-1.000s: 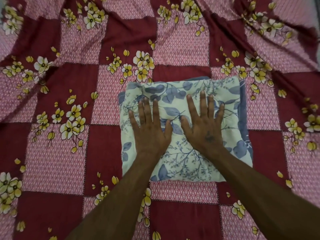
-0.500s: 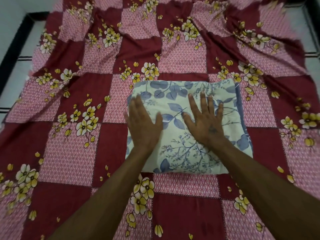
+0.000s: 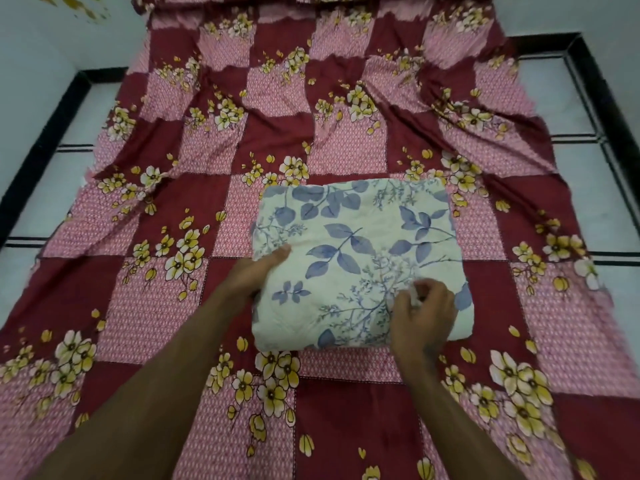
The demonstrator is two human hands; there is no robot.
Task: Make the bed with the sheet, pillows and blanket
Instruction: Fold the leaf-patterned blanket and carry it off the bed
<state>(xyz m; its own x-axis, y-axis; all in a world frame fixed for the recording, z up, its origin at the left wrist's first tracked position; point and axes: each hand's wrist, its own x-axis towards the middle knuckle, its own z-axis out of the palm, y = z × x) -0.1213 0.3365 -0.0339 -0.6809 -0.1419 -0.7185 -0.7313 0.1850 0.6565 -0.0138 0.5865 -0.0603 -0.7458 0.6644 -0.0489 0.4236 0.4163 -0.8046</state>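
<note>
- Two bare forearms reach in from the bottom edge, over the near part of the sheet (image 3: 145,327), a checked cloth of dark red and pink squares with yellow-and-white flowers
- The right hand (image 3: 424,318) lies on the near right part of the folded blanket (image 3: 356,251); its fingers (image 3: 405,301) are curled inward, and thumb and fingertips seem to pinch a small bit of the cream fabric, though blur there keeps the exact grip from being certain
- The left hand (image 3: 256,270) is at the blanket's left edge, a little farther off than the right; the thumb lies on top of the fabric while the other fingers are hidden under or behind the fold, so it looks to be gripping that edge, and how far they curl cannot be told
- The blanket is a thick, roughly square bundle, cream with blue leaves and twigs, lying flat on the sheet about the middle of the view and slightly right of centre; its near edge is a rounded fold, and a strip of blue shows at its right side
- Beyond the blanket the sheet runs on toward the far end, wrinkled in long diagonal creases, its side edges uneven
- On both sides of the sheet a pale surface with black lines (image 3: 588,109) is bare, bounded by a black frame (image 3: 41,140)
- At the far end a pale wall (image 3: 52,32) rises behind the sheet's upper edge
</note>
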